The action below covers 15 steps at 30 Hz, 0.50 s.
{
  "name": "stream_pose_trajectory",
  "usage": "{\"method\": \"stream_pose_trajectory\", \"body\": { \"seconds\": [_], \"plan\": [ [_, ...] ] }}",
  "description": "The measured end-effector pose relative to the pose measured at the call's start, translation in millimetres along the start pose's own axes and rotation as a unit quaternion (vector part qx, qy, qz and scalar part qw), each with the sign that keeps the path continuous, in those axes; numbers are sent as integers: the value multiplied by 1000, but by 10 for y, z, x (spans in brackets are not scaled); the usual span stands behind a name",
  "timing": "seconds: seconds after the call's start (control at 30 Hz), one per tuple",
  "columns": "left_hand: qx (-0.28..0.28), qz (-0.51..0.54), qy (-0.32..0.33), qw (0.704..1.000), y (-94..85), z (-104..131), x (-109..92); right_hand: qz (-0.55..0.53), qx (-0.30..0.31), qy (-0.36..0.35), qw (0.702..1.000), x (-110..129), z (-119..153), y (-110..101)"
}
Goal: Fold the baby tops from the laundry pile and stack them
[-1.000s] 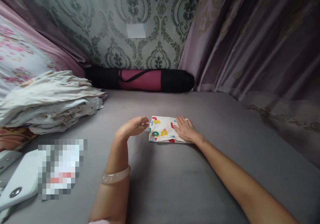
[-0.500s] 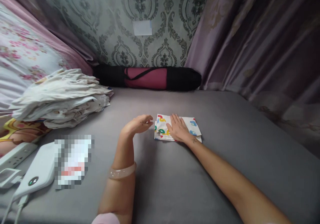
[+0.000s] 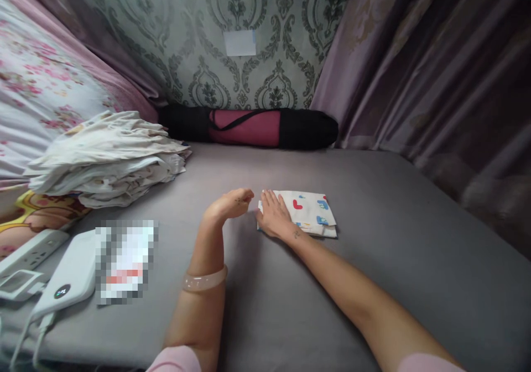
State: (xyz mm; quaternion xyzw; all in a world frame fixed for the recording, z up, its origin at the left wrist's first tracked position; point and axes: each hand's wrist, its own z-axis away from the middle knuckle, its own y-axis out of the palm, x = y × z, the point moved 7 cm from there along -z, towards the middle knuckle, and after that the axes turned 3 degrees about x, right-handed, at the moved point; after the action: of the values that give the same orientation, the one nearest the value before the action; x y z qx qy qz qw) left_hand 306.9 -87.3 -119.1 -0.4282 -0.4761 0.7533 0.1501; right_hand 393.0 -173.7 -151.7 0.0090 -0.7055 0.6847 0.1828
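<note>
A folded white cloth (image 3: 309, 206) with red, blue and yellow prints lies on the grey sheet in front of me. My right hand (image 3: 274, 213) rests flat on its left part, fingers stretched out, covering some of the print. Just left of the cloth, apart from it, hovers my left hand (image 3: 232, 203), bent at the wrist. Its fingers are curled together and nothing shows in them. A pale bangle (image 3: 205, 281) circles the left forearm.
A pile of pale clothes (image 3: 112, 162) sits on the left. Nearer are a power strip (image 3: 37, 250), a white power bank (image 3: 72, 275) with cables, and a blurred-out packet (image 3: 128, 261). A black and pink roll bag (image 3: 244, 127) lies along the wall, by curtains (image 3: 373, 73).
My right hand has slid left across the cloth, uncovering its middle. The left hand's fingers have curled closer together. The view has shifted slightly.
</note>
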Motion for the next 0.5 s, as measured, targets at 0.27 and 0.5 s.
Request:
{"method": "stream_pose_trajectory", "body": {
  "seconds": [0.27, 0.5],
  "plan": [
    [23, -11, -19, 1000, 67, -36, -181, -135, 20, -48, 989, -179, 28, -38],
    [12, 71, -111, 991, 240, -106, -117, -146, -149, 147, 967, -1189, 476, -689]
  ]
}}
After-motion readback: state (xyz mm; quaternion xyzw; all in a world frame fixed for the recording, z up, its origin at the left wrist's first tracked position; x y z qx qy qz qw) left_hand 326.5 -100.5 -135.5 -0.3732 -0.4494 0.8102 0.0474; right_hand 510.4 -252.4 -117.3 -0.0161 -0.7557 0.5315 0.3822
